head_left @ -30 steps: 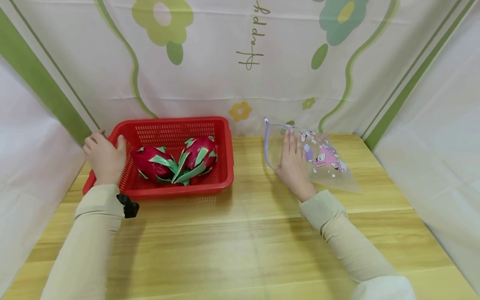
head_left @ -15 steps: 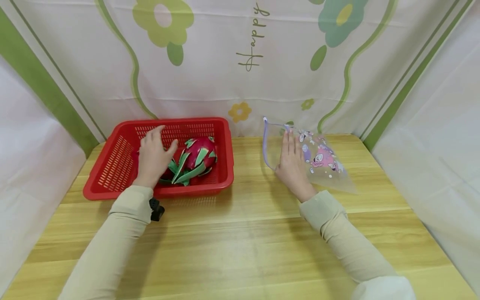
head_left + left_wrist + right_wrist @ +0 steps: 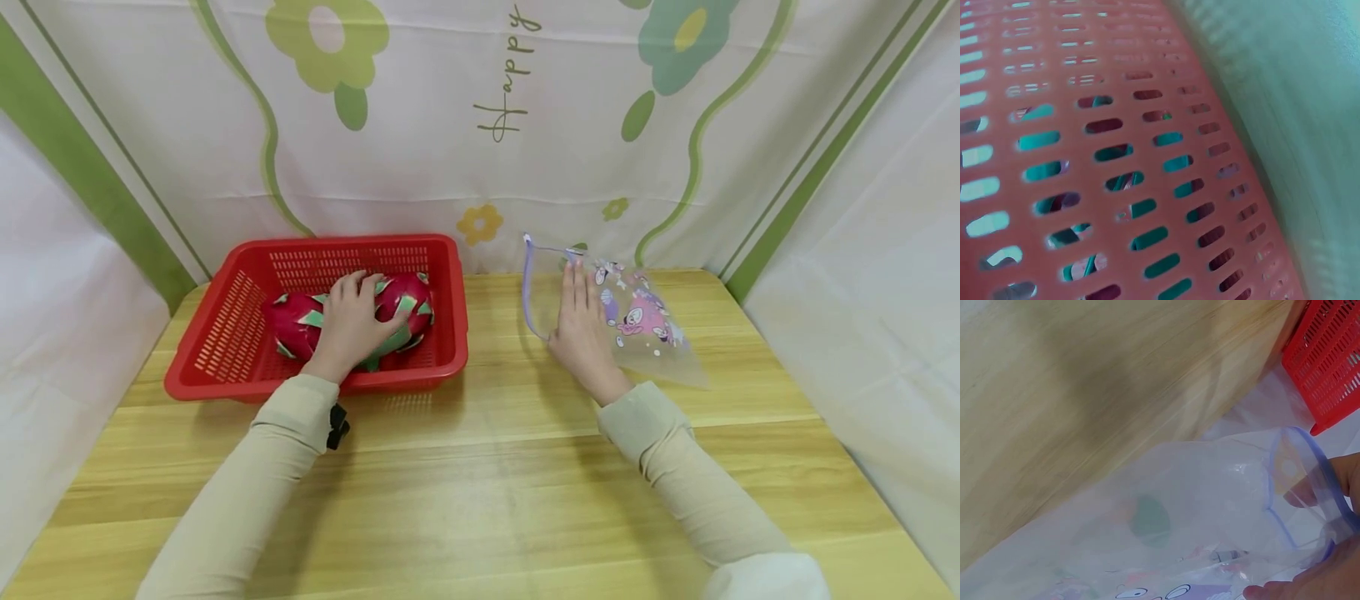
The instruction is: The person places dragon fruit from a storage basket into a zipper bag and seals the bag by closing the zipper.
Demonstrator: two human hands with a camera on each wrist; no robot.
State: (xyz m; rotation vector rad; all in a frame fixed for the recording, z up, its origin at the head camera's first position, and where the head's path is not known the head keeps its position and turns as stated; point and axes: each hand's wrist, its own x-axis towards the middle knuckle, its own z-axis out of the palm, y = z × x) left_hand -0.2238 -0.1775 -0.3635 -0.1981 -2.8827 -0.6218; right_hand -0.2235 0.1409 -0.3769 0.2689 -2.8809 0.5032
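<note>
My left hand [image 3: 347, 329] reaches into the red plastic basket [image 3: 457, 325]. Its spread fingers and thumb lie over the right-hand dragon fruit [image 3: 415, 292]; whether they touch it is unclear. Another dragon fruit [image 3: 292, 321] lies to the hand's left, partly covered by it. Through the slotted basket wall [image 3: 1104, 150] the left wrist view shows bits of green and red. On the right, my right hand [image 3: 583, 337] holds a clear printed zip bag [image 3: 648, 321] near its purple-edged mouth. In the right wrist view, the bag [image 3: 1204, 481] stands between thumb and fingers, its mouth gaping.
A wooden table [image 3: 465, 492] carries everything, with bare wood in front of the basket and bag. Behind it hangs a white flowered curtain [image 3: 442, 158], and pale sheets enclose both sides. A small black device [image 3: 338, 427] sits on the left wrist.
My left hand has moved from the basket's left rim, over the left dragon fruit, to the right one. The right hand keeps its place; the bag has shifted slightly left.
</note>
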